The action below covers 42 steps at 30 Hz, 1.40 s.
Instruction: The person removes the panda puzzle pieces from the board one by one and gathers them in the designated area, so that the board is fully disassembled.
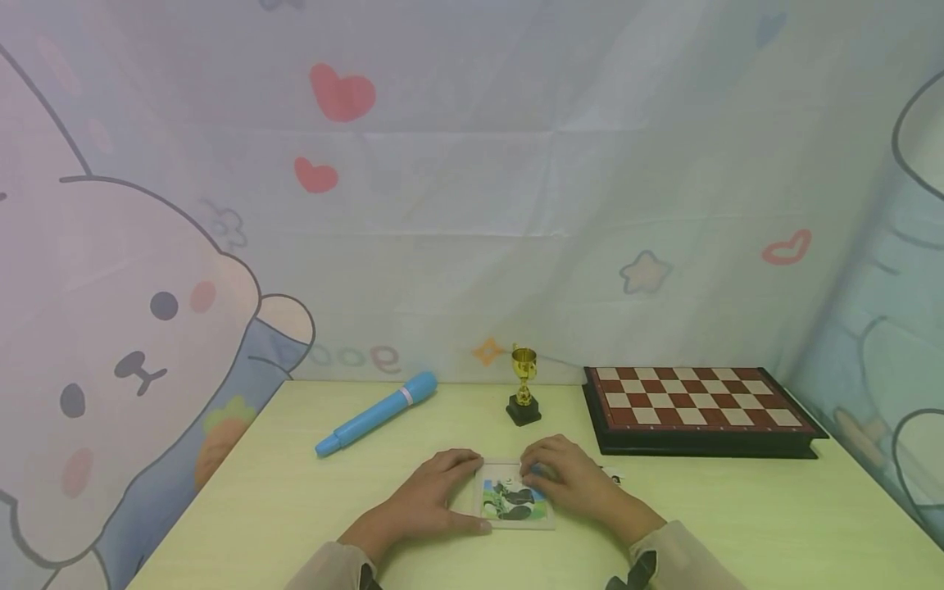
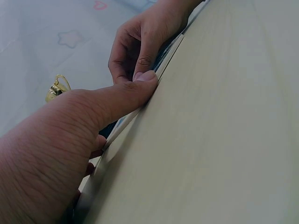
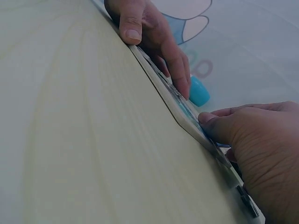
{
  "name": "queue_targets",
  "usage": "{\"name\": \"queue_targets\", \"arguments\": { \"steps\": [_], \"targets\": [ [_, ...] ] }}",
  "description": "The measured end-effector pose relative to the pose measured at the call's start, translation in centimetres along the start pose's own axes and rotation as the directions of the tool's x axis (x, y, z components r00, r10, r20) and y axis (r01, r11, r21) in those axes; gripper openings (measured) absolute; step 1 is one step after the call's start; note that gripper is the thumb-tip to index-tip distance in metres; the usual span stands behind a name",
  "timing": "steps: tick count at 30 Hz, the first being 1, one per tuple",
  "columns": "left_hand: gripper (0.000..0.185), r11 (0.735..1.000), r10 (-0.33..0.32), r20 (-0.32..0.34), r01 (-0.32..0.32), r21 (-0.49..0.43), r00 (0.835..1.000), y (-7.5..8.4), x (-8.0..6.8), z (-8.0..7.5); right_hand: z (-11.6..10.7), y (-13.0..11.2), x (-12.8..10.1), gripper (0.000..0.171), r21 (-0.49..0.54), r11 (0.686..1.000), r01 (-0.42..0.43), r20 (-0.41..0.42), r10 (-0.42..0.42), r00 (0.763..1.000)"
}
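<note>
A small picture puzzle in a pale frame [image 1: 525,525] lies flat on the table, its printed picture [image 1: 509,501] showing black-and-white shapes over green and blue. My left hand [image 1: 428,496] holds the frame's left side, thumb along the front edge and fingers toward the back corner. Over the upper right part of the puzzle, my right hand [image 1: 571,479] has its fingers bent and pinches a bluish puzzle piece [image 1: 544,470], mostly hidden by the fingers. In the right wrist view the right thumb [image 3: 208,119] is right at the puzzle's surface. Beside the right hand lies a loose piece [image 1: 615,475].
A blue thick pen-shaped tube [image 1: 376,416] lies at the back left of the table [image 1: 243,524]. Behind the puzzle stands a small gold trophy [image 1: 524,385] on a black base. A red-and-white chessboard box [image 1: 701,410] sits at the back right, before a printed cloth backdrop.
</note>
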<state>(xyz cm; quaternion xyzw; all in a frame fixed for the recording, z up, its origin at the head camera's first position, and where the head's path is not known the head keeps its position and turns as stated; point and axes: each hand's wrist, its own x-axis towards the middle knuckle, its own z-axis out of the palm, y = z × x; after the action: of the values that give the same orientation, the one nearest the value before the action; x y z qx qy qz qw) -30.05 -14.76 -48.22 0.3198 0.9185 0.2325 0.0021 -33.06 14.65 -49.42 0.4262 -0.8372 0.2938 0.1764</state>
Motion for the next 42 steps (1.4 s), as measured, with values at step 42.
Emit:
{"name": "queue_targets", "arguments": {
  "steps": [42],
  "targets": [
    [0.098,1.0,-0.011,0.011,0.011,-0.005,1.0,0.04,0.04,-0.02,-0.96,-0.8,-0.29,0.011,0.129,0.976,-0.174,-0.109,0.189,0.976]
  ]
}}
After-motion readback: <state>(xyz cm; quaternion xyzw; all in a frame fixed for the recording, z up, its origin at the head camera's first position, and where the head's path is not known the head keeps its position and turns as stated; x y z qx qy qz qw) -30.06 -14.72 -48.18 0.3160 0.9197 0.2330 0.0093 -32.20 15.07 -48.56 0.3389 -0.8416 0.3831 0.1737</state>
